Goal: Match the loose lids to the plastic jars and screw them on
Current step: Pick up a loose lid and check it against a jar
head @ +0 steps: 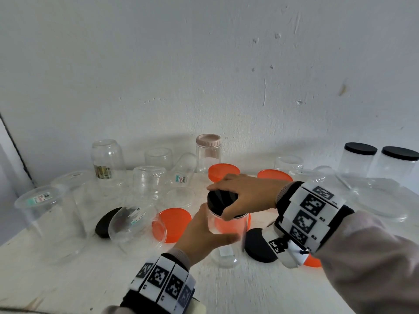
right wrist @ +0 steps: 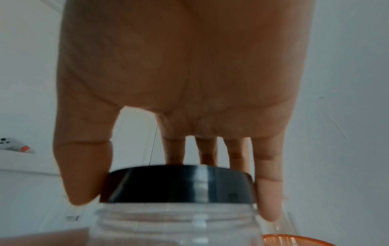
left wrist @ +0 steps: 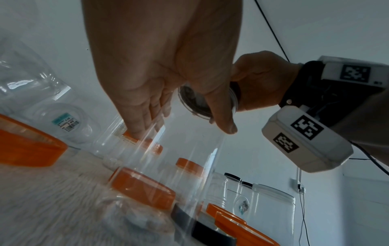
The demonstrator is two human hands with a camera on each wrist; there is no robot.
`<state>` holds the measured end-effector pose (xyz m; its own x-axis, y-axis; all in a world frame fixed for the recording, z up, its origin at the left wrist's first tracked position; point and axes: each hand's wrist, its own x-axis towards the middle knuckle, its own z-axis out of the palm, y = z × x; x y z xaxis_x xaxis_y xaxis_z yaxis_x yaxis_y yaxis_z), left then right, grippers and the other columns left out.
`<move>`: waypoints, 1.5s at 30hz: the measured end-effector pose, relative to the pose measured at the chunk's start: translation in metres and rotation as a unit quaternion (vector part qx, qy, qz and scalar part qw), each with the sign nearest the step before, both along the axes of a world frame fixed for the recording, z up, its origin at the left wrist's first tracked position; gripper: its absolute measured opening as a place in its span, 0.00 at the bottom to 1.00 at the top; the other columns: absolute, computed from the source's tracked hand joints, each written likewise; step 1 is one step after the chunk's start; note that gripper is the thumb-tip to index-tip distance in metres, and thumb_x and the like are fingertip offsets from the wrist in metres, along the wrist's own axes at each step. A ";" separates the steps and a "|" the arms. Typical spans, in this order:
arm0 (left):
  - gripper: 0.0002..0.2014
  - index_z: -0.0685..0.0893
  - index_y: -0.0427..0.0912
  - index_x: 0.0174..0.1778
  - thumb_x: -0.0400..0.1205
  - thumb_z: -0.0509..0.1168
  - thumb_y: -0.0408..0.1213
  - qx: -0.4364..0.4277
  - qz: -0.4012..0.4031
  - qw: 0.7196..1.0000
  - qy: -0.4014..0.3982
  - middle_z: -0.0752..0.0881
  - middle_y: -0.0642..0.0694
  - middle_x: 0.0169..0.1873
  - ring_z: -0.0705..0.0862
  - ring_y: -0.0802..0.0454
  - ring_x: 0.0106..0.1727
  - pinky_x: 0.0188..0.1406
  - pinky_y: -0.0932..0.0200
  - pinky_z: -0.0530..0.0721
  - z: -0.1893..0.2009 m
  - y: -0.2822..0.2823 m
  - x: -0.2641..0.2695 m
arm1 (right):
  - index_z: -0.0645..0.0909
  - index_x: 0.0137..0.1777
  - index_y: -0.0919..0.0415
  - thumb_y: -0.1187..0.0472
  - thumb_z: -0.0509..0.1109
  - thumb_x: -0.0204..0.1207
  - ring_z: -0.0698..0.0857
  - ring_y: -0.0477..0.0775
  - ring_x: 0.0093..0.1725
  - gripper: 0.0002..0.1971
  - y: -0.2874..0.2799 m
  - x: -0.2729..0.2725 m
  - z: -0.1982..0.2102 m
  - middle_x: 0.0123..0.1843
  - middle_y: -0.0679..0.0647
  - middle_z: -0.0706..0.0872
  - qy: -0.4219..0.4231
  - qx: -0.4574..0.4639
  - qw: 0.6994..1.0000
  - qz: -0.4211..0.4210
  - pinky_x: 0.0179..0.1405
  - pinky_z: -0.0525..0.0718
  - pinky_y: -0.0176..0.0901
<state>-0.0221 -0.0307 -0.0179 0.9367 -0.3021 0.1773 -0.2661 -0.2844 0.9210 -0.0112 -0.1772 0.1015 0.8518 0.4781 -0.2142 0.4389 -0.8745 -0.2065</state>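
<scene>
A clear plastic jar [head: 226, 227] stands at the middle of the white table, and my left hand [head: 205, 230] grips its side, thumb on the near wall. A black lid [head: 218, 200] sits on the jar's mouth. My right hand [head: 235, 198] grips that lid from above, thumb and fingers curled round its rim. In the right wrist view the black lid [right wrist: 181, 183] sits over the threaded neck of the jar [right wrist: 174, 221], held between thumb [right wrist: 80, 174] and fingers. The left wrist view shows the jar [left wrist: 179, 158] from below, with the lid [left wrist: 195, 101] seen through it.
Loose orange lids [head: 174, 224] [head: 224, 173] [head: 274, 176] and black lids [head: 105, 223] [head: 258, 245] lie around the jar. Several clear jars stand upside down or lie on their sides at left and back. Two black-lidded jars [head: 360, 159] stand back right; a pink-lidded jar [head: 208, 152] stands by the wall.
</scene>
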 end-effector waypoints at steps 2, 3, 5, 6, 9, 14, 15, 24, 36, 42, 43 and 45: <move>0.36 0.65 0.63 0.64 0.68 0.80 0.42 -0.001 0.000 1.000 0.001 0.77 0.67 0.57 0.74 0.87 0.51 0.41 0.88 0.71 0.000 0.000 0.000 | 0.59 0.81 0.41 0.44 0.69 0.75 0.65 0.52 0.69 0.36 -0.001 0.001 -0.001 0.68 0.46 0.69 -0.007 -0.003 1.000 -0.003 0.69 0.71 0.54; 0.36 0.65 0.63 0.64 0.68 0.80 0.43 0.002 0.000 1.000 0.002 0.77 0.68 0.57 0.74 0.84 0.52 0.41 0.86 0.73 0.000 0.000 0.000 | 0.60 0.81 0.42 0.41 0.68 0.75 0.65 0.52 0.68 0.36 -0.001 0.001 -0.002 0.65 0.46 0.69 -0.015 -0.009 1.000 -0.005 0.68 0.72 0.53; 0.36 0.66 0.62 0.66 0.68 0.80 0.45 0.008 0.002 1.000 0.003 0.77 0.68 0.58 0.74 0.79 0.55 0.41 0.84 0.72 0.000 0.000 0.000 | 0.63 0.79 0.44 0.34 0.64 0.75 0.67 0.54 0.67 0.35 0.001 -0.001 -0.006 0.61 0.48 0.68 -0.044 -0.024 0.999 -0.014 0.62 0.73 0.50; 0.35 0.67 0.62 0.66 0.68 0.80 0.45 0.007 0.003 1.000 0.003 0.77 0.67 0.59 0.74 0.78 0.56 0.41 0.84 0.72 0.000 0.000 0.000 | 0.65 0.78 0.46 0.31 0.62 0.74 0.68 0.55 0.67 0.36 0.002 -0.001 -0.009 0.62 0.50 0.69 -0.065 -0.030 0.997 -0.022 0.58 0.72 0.48; 0.35 0.69 0.59 0.66 0.68 0.80 0.45 0.007 0.004 1.000 0.008 0.78 0.66 0.59 0.74 0.76 0.57 0.42 0.82 0.72 0.000 0.000 0.000 | 0.66 0.77 0.49 0.28 0.61 0.72 0.68 0.57 0.69 0.38 0.003 0.000 -0.012 0.69 0.54 0.70 -0.087 -0.028 0.995 -0.040 0.56 0.71 0.48; 0.34 0.65 0.66 0.60 0.68 0.80 0.43 0.011 0.004 1.000 0.003 0.76 0.69 0.55 0.74 0.86 0.50 0.41 0.88 0.71 0.001 0.000 0.000 | 0.56 0.82 0.41 0.45 0.72 0.73 0.66 0.51 0.72 0.40 -0.007 0.004 -0.001 0.72 0.46 0.67 0.010 0.016 1.000 -0.013 0.71 0.71 0.54; 0.33 0.65 0.67 0.59 0.68 0.80 0.42 0.011 0.003 1.000 0.002 0.76 0.69 0.55 0.73 0.88 0.49 0.41 0.88 0.71 0.001 0.000 0.000 | 0.57 0.82 0.41 0.44 0.72 0.72 0.66 0.51 0.71 0.40 -0.007 0.004 -0.001 0.71 0.46 0.68 0.007 0.019 1.000 -0.011 0.71 0.72 0.54; 0.32 0.67 0.67 0.59 0.68 0.80 0.46 0.013 0.005 1.000 0.005 0.77 0.69 0.57 0.73 0.83 0.53 0.40 0.84 0.73 0.000 0.000 0.000 | 0.57 0.82 0.46 0.30 0.64 0.72 0.62 0.58 0.76 0.42 -0.003 0.000 -0.014 0.75 0.52 0.64 -0.058 -0.004 0.997 -0.049 0.69 0.71 0.54; 0.32 0.67 0.65 0.61 0.68 0.80 0.45 0.009 0.009 1.000 0.002 0.78 0.65 0.58 0.75 0.77 0.56 0.42 0.83 0.74 0.001 0.000 -0.001 | 0.64 0.78 0.48 0.28 0.60 0.72 0.66 0.55 0.69 0.38 0.000 -0.002 -0.017 0.68 0.52 0.68 -0.099 -0.020 0.994 -0.035 0.58 0.72 0.48; 0.36 0.65 0.64 0.64 0.68 0.80 0.46 0.011 0.008 1.000 0.000 0.76 0.69 0.57 0.74 0.77 0.55 0.41 0.85 0.72 0.001 0.000 -0.001 | 0.56 0.82 0.43 0.44 0.70 0.74 0.63 0.52 0.71 0.39 -0.004 -0.001 -0.011 0.73 0.48 0.65 -0.024 0.022 0.999 -0.003 0.70 0.72 0.55; 0.36 0.64 0.64 0.64 0.68 0.80 0.46 0.012 0.007 1.000 -0.002 0.76 0.69 0.57 0.74 0.76 0.56 0.42 0.85 0.73 0.001 0.000 0.000 | 0.57 0.82 0.43 0.46 0.71 0.74 0.63 0.52 0.71 0.38 -0.005 0.000 -0.010 0.73 0.47 0.66 -0.021 0.026 0.999 0.004 0.71 0.71 0.54; 0.37 0.64 0.64 0.65 0.68 0.80 0.46 0.010 0.007 1.000 -0.001 0.76 0.68 0.58 0.74 0.75 0.57 0.42 0.80 0.73 0.001 0.000 -0.001 | 0.60 0.81 0.41 0.44 0.71 0.74 0.65 0.50 0.68 0.36 -0.006 0.001 -0.008 0.70 0.47 0.68 -0.024 0.027 0.999 0.008 0.70 0.72 0.53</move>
